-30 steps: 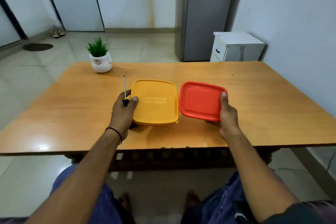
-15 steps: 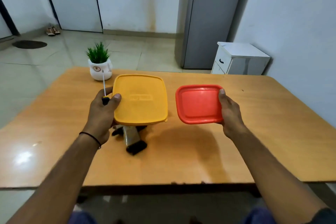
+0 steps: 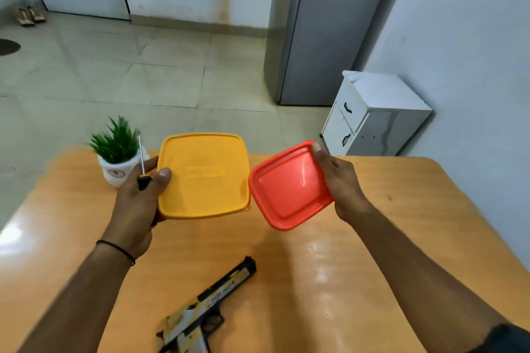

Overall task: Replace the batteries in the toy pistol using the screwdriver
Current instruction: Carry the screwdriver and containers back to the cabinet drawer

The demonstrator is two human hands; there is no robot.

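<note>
- Yellow matte plastic, moulded into one square container with rounded corners and a faint rectangular emboss on top. Raised above the desk and gripped at its left edge by the left hand, thumb curled over the top.
- Tucked into that same grip: one screwdriver, black handle in the crook of thumb and forefinger, thin bright metal shaft pointing up in front of the plant.
- Red glossy plastic in one shallow square lid with a raised rim, tilted and also off the desk. Pinched at its far corner by the right hand.
- One toy pistol lying flat on the desk, nearer than both hands and touched by neither. Black slide and trigger guard, silvery body with yellow patches, muzzle pointing away and to the right.
- Desk of orange-brown wood grain, glossy, with pale reflections and a rounded far-right corner.
- One small white pot with spiky green leaves at the desk's far left.
- Thin dark band round the left wrist.
- Beyond the desk: pale square floor tiles, white walls, one tall grey fridge, one white cabinet with two black handles, and one pair of shoes by the door.
</note>
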